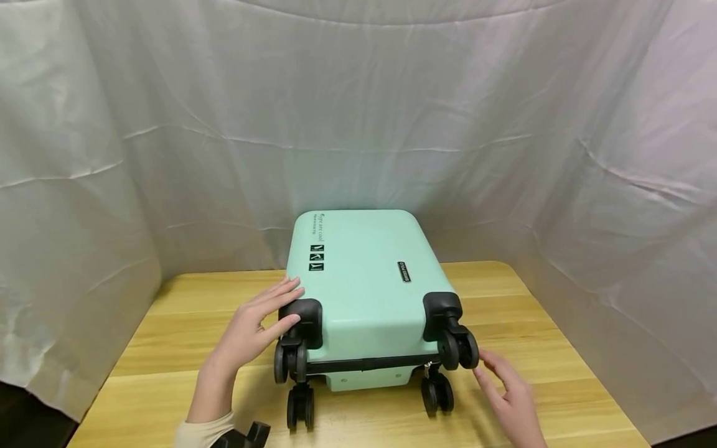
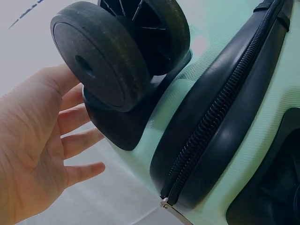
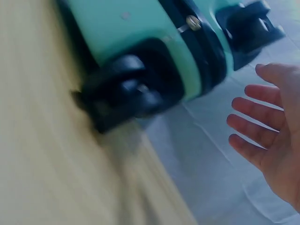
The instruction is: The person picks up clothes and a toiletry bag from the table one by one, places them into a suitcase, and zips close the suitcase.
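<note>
A mint-green suitcase [image 1: 364,267] lies flat on the wooden table, its wheeled end toward me. My left hand [image 1: 254,323] rests with extended fingers on the black corner guard [image 1: 308,317] at the near left, above a double wheel [image 1: 290,361]. In the left wrist view its fingers reach behind that wheel [image 2: 98,56], beside the black zipper [image 2: 211,112]. My right hand [image 1: 510,398] is beside the near right wheel [image 1: 458,347], fingers loosely extended and holding nothing. The right wrist view shows this hand [image 3: 276,126] apart from the suitcase; that view is blurred.
The wooden table [image 1: 190,317] extends on both sides of the suitcase. Pale grey curtains [image 1: 358,124] hang behind it and along both sides. Two lower wheels [image 1: 437,392] stick out toward the front. A black wrist device [image 1: 243,435] sits by the left sleeve.
</note>
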`<move>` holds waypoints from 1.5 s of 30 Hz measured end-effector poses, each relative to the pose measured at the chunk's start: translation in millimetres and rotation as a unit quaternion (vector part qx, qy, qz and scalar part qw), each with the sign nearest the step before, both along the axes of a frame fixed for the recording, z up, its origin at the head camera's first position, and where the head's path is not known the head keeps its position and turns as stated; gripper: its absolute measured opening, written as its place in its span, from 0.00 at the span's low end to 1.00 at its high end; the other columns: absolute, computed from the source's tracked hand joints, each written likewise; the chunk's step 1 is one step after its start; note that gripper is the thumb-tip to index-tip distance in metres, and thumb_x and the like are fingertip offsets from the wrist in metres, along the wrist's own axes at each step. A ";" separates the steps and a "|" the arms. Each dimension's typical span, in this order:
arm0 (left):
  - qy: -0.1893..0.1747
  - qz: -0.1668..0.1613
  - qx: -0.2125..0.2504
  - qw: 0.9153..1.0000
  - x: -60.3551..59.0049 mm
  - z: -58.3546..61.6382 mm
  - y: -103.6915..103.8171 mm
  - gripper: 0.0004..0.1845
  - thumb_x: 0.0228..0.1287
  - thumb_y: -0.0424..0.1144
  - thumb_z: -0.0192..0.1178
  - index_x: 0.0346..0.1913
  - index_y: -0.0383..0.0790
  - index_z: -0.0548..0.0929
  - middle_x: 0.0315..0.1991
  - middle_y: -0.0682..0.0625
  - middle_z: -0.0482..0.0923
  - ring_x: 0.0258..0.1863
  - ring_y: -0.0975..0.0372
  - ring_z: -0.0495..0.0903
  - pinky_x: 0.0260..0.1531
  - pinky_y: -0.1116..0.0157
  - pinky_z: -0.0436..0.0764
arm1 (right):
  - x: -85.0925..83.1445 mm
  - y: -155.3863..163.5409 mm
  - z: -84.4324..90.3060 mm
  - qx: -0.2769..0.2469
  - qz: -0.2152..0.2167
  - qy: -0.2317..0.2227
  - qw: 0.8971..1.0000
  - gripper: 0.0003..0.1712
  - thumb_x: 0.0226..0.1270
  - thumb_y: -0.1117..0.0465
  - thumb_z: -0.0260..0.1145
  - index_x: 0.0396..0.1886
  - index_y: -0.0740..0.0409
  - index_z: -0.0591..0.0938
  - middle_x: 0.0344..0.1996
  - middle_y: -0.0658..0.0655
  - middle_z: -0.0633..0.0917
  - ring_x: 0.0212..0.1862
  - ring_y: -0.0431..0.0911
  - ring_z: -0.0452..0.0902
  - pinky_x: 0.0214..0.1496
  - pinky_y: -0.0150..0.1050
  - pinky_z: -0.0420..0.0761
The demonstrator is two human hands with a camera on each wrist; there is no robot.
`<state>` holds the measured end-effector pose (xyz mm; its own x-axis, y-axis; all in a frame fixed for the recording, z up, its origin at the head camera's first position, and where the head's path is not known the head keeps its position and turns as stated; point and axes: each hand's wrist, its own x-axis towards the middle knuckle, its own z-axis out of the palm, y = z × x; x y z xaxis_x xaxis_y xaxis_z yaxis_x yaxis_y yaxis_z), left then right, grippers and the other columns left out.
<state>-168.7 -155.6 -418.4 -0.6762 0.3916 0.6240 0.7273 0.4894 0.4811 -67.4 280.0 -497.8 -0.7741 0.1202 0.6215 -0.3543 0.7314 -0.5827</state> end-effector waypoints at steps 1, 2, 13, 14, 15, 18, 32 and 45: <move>-0.002 0.000 0.001 1.000 0.1 -0.4 0.2 0.26 0.62 0.37 0.66 0.64 0.52 0.78 0.68 0.53 0.72 0.70 0.55 0.68 0.69 0.82 0.55 | 1.3 -3.5 -2.6 0.004 -0.009 -0.006 1.000 0.18 0.58 0.72 0.69 0.48 0.56 0.85 0.44 0.54 0.87 0.50 0.18 0.72 0.53 0.11 0.67; -0.003 0.000 0.003 1.000 0.1 -0.8 0.5 0.26 0.62 0.37 0.66 0.64 0.52 0.78 0.68 0.53 0.72 0.70 0.55 0.68 0.69 0.82 0.55 | 2.5 -7.0 -4.9 0.011 -0.017 -0.010 1.000 0.17 0.57 0.72 0.70 0.47 0.57 0.85 0.43 0.55 0.87 0.49 0.21 0.75 0.52 0.11 0.68; -0.016 0.007 0.007 1.000 0.8 -2.1 0.0 0.26 0.63 0.38 0.65 0.64 0.54 0.77 0.68 0.54 0.72 0.71 0.59 0.67 0.68 0.83 0.55 | 5.2 -42.3 -22.0 0.055 0.001 -0.026 0.998 0.22 0.55 0.65 0.74 0.49 0.43 0.85 0.45 0.48 0.87 0.48 0.36 0.82 0.51 0.14 0.70; -0.019 0.007 0.006 1.000 0.6 -2.0 0.0 0.26 0.63 0.38 0.65 0.64 0.54 0.77 0.68 0.54 0.72 0.71 0.59 0.67 0.68 0.83 0.55 | 4.8 -44.8 -22.1 0.056 0.002 -0.028 0.998 0.22 0.55 0.65 0.74 0.49 0.41 0.85 0.45 0.47 0.87 0.48 0.37 0.82 0.50 0.17 0.73; -0.021 0.008 0.005 1.000 0.4 -2.0 0.1 0.26 0.63 0.38 0.65 0.64 0.54 0.77 0.68 0.54 0.72 0.71 0.59 0.67 0.68 0.83 0.55 | 4.1 -46.9 -22.3 0.055 0.004 -0.030 0.998 0.21 0.55 0.64 0.74 0.48 0.40 0.85 0.45 0.46 0.87 0.48 0.38 0.82 0.49 0.19 0.74; -0.026 0.009 0.003 1.000 0.2 -1.9 0.5 0.25 0.64 0.39 0.65 0.65 0.54 0.77 0.69 0.54 0.71 0.71 0.58 0.66 0.68 0.83 0.55 | 0.9 -51.8 -22.5 0.046 0.007 -0.044 0.998 0.19 0.57 0.63 0.73 0.47 0.38 0.84 0.44 0.43 0.87 0.46 0.36 0.83 0.46 0.24 0.78; -0.032 0.011 0.012 0.999 1.2 -2.7 0.3 0.25 0.63 0.38 0.65 0.64 0.54 0.77 0.68 0.54 0.72 0.71 0.59 0.66 0.67 0.84 0.55 | -19.3 -41.7 -1.4 -0.269 0.178 -0.319 0.891 0.19 0.78 0.57 0.51 0.48 0.68 0.80 0.44 0.57 0.86 0.45 0.33 0.82 0.52 0.31 0.81; -0.032 0.006 0.024 0.999 4.8 -1.1 -0.6 0.25 0.62 0.37 0.66 0.63 0.53 0.78 0.68 0.54 0.73 0.71 0.59 0.67 0.67 0.83 0.56 | -29.4 -34.0 -19.5 -0.583 0.534 -0.411 0.453 0.33 0.82 0.57 0.24 0.63 0.64 0.74 0.59 0.60 0.81 0.63 0.49 0.77 0.69 0.40 0.72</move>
<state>-164.0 -156.2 -419.5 -0.7207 0.3535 0.5963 0.6876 0.4741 0.5500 -96.8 246.0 -517.3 -0.6898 -0.7209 0.0668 0.5445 -0.5774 -0.6085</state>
